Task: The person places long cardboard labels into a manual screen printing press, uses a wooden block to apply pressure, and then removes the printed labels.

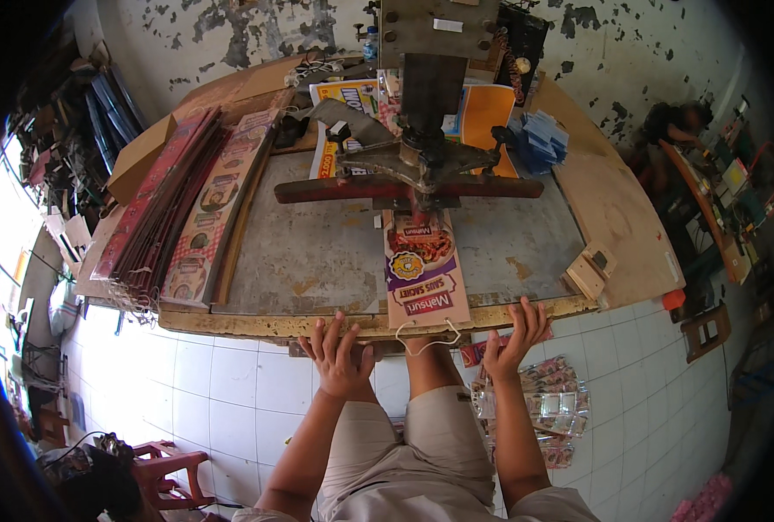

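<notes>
Both my hands rest at the front edge of the worktable (335,270), one on each side of a printed card strip. My left hand (335,355) has its fingers stretched over the edge and holds nothing. Likewise my right hand (514,337) lies with spread fingers on the edge, right of the strip. Between them the purple and peach card strip (423,271) lies flat, its far end under a press (422,165) with a long red bar. A white string loop (428,337) hangs from the strip's near end over the table edge.
At left lie a stack of dark red folded cards (156,200) and a pile of printed strips (217,204). A wooden block (590,270) sits at right, blue packets (543,137) behind. Sachet bundles (552,396) and a red stool (170,474) are on the floor. Another person (676,126) is far right.
</notes>
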Available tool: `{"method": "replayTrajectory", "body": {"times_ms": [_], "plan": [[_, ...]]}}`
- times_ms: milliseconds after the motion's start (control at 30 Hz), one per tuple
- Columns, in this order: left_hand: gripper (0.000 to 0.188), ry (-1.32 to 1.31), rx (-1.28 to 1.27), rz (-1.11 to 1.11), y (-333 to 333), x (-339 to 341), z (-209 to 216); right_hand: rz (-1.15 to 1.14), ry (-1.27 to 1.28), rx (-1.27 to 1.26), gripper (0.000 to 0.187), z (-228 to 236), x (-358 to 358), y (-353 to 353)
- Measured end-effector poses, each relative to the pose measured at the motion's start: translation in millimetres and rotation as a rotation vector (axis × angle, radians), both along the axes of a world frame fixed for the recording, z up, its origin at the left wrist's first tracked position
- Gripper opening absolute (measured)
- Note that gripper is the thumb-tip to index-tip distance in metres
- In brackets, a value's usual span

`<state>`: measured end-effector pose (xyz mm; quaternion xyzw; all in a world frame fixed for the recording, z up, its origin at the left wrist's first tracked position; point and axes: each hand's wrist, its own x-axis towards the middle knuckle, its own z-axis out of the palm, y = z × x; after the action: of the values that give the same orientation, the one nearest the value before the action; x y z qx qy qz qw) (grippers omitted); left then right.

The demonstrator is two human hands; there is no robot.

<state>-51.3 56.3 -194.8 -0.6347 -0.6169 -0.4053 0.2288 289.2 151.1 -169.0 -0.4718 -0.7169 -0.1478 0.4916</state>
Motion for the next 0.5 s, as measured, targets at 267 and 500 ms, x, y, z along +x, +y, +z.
{"method": "replayTrajectory", "body": {"times_ms": [267, 500], "plan": [[0.055, 0.037, -0.011, 0.008, -0.8, -1.5, -2.0, 0.019, 0.04, 0.005, 0.057, 4.4, -3.7, 0.7], [0.052, 0.011, -0.001, 0.002, -0.6, 0.6, -1.3, 0.003, 0.027, -0.093, 0.059, 27.1, -10.8, -14.8]]}}
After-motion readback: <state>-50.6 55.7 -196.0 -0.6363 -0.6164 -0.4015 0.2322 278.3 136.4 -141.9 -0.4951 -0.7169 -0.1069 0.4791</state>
